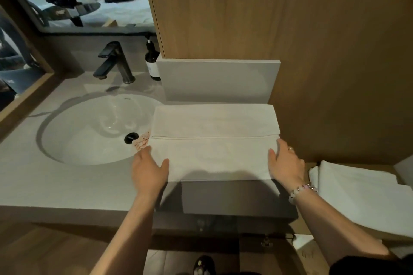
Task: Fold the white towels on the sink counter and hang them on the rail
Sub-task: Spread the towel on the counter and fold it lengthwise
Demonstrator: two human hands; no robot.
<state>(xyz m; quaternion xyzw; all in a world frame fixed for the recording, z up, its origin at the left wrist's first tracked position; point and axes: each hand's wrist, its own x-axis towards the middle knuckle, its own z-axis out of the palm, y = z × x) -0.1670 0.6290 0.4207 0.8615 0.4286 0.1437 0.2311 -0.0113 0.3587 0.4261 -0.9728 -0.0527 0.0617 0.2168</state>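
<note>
One towel [214,140] lies part-folded on the worktop [67,185] beside the sink [89,127]. The left hand [149,167] and right hand [285,163] rest on its ends, grip wide. A second towel [357,185] waits; hanging is not yet done.

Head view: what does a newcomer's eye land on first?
The towel, folded into a long white band, lies dead centre on the counter, right of the sink. The left hand and right hand rest on its two near corners, fingers fairly straight. A second towel lies lower at the right edge, and a black faucet stands behind the sink.
</note>
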